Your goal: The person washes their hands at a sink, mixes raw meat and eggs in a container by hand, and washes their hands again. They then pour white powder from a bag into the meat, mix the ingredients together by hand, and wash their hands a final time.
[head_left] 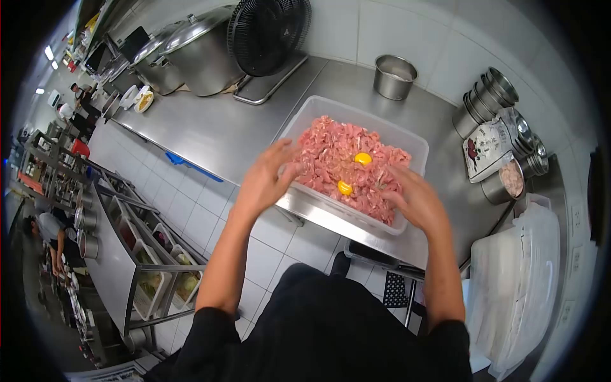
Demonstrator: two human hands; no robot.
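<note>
**Raw meat tub with two yolks, both hands at its near rim**

A clear plastic tub (407, 137) is set on a stainless steel bench (235, 127), near the bench's front edge. It is filled with pink raw meat pieces (331, 149). Two egg yolks (363, 158) are seen unbroken on top of the meat, one towards the middle and one closer to the near rim.

The left hand (264, 181) is held at the tub's near left corner, fingers (283, 153) spread apart and pointed over the rim towards the meat; nothing is gripped. The right hand (417, 200) is placed at the near right side, fingers (388, 197) loosely curled and apart, their tips on or just above the meat; contact cannot be told for certain. The nearer yolk lies between the two hands, clear of both sets of fingers.

Also recorded on the bench: a black fan (267, 32), large lidded pots (200, 54), a small steel pot (394, 76), stacked steel containers (490, 95) and a printed packet (487, 149).
</note>
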